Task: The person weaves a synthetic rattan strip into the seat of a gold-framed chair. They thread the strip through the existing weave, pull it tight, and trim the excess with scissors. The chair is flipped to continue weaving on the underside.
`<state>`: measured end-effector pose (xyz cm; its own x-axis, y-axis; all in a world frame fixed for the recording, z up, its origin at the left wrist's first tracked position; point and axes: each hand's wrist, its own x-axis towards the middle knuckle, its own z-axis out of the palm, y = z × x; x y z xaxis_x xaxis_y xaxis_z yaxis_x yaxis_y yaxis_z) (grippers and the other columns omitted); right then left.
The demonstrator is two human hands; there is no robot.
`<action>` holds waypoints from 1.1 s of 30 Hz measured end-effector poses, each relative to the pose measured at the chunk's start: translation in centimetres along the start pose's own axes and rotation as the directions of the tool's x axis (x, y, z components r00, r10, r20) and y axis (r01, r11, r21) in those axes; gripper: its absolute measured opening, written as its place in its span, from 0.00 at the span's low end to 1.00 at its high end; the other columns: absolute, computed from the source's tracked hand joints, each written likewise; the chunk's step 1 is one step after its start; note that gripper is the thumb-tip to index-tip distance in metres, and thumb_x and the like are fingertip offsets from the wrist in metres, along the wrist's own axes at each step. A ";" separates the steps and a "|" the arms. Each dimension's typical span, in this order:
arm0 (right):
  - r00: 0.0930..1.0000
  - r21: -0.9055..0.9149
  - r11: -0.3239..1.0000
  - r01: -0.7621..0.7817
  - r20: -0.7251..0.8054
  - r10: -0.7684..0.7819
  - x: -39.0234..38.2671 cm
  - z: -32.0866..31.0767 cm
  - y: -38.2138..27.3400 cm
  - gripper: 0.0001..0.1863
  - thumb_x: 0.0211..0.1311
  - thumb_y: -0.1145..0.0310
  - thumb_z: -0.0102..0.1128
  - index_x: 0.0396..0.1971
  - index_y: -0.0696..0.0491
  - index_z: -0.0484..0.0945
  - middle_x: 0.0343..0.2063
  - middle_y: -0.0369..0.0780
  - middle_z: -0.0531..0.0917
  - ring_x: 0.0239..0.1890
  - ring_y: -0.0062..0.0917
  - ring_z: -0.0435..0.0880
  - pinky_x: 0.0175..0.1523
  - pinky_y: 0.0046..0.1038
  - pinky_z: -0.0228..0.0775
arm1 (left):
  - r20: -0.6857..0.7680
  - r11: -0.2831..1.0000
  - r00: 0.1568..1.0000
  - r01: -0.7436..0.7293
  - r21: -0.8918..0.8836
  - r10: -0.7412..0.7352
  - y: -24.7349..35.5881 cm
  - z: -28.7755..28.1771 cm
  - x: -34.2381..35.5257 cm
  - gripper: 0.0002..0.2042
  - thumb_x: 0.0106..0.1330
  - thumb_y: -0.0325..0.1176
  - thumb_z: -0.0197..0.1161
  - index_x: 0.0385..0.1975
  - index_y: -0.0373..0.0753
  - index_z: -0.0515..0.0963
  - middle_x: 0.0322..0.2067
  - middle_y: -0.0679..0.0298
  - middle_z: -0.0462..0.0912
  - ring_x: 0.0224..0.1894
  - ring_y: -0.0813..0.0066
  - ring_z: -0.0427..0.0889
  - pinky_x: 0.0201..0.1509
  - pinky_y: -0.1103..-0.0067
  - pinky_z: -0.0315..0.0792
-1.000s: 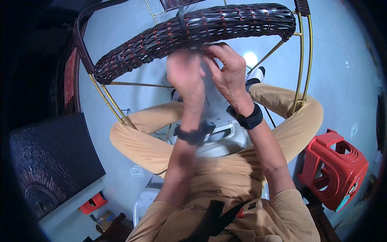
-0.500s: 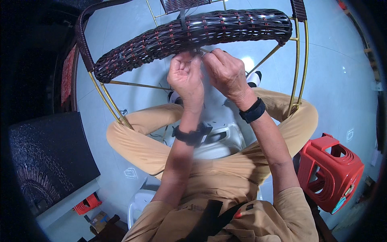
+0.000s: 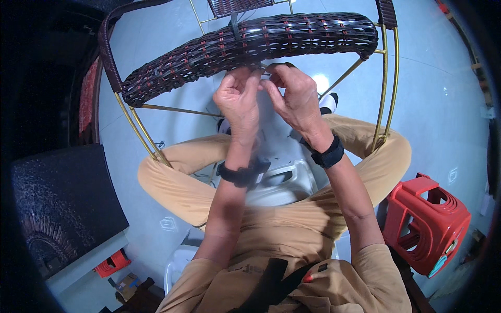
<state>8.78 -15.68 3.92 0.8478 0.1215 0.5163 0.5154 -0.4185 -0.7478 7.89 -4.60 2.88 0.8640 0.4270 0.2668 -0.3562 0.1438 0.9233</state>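
A woven dark-brown and red wicker bar (image 3: 308, 36) spans a gold metal frame (image 3: 389, 88), with a narrow dark band (image 3: 235, 26) over it near the middle. My left hand (image 3: 237, 99) is at the underside of the weave, fingers curled and pinched. Beside it, my right hand (image 3: 295, 99) bends its fingers at that same lower edge, its thumb reaching toward the left hand's fingertips. What the fingertips hold is too small and shadowed to make out. Both wrists wear black straps.
My bent legs (image 3: 172, 193) lie inside the frame's sides. A white plastic stool (image 3: 282, 193) is between them. A red plastic stool (image 3: 428, 224) stands at right. At left are a dark panel (image 3: 68, 203), a small red object (image 3: 112, 263) and cardboard (image 3: 128, 284).
Compared with a second ago, the wicker bar sits slightly lower in view. Both hands keep working at its underside, their fingers shifting, and my left wrist has moved slightly left.
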 end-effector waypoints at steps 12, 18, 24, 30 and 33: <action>0.999 0.081 0.996 -0.034 -0.024 0.036 0.0 0.9 1.1 0.02 0.50 0.79 0.56 0.26 0.60 0.75 0.19 0.42 0.77 0.20 0.27 0.77 0.27 0.24 0.68 | -0.023 0.994 0.999 -0.031 -0.108 0.028 -0.5 0.4 -0.6 0.07 0.59 0.19 0.59 0.37 0.29 0.72 0.34 0.61 0.79 0.32 0.80 0.77 0.35 0.82 0.75; 0.997 0.085 0.995 -0.055 -0.045 0.058 -0.3 1.1 0.1 0.02 0.49 0.79 0.56 0.25 0.60 0.74 0.19 0.42 0.77 0.19 0.27 0.76 0.27 0.23 0.68 | -0.181 0.995 0.978 -0.098 0.035 0.103 -0.6 1.4 -0.7 0.04 0.59 0.20 0.59 0.32 0.30 0.73 0.29 0.63 0.79 0.30 0.81 0.76 0.33 0.84 0.72; 0.994 0.133 0.990 -0.044 -0.090 0.057 -0.3 1.5 0.0 0.02 0.46 0.76 0.56 0.21 0.57 0.72 0.17 0.44 0.75 0.21 0.39 0.76 0.26 0.35 0.66 | -0.198 0.957 0.971 -0.074 0.281 0.134 -1.5 0.6 -0.5 0.05 0.57 0.17 0.57 0.32 0.28 0.74 0.28 0.64 0.77 0.26 0.85 0.72 0.29 0.88 0.67; 0.993 0.139 0.989 -0.040 -0.103 0.054 -0.2 1.4 -0.1 0.02 0.46 0.76 0.57 0.21 0.56 0.73 0.17 0.45 0.75 0.21 0.39 0.76 0.26 0.35 0.66 | -0.152 0.999 0.988 -0.027 0.028 0.031 0.0 1.5 -0.7 0.02 0.57 0.17 0.56 0.29 0.27 0.74 0.27 0.67 0.78 0.26 0.87 0.72 0.30 0.88 0.67; 0.993 0.133 0.990 -0.039 -0.109 0.053 -0.3 1.6 0.2 0.02 0.46 0.76 0.57 0.21 0.56 0.73 0.17 0.44 0.75 0.21 0.39 0.76 0.26 0.35 0.66 | -0.127 1.000 0.992 -0.010 0.020 0.013 -0.1 1.3 -0.7 0.02 0.58 0.17 0.56 0.29 0.27 0.74 0.28 0.67 0.77 0.28 0.85 0.73 0.32 0.87 0.68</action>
<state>8.83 -14.35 2.95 0.8555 0.0004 0.5178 0.4941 -0.2999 -0.8161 7.78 -6.11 2.94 0.8072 0.5388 0.2412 -0.3576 0.1212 0.9260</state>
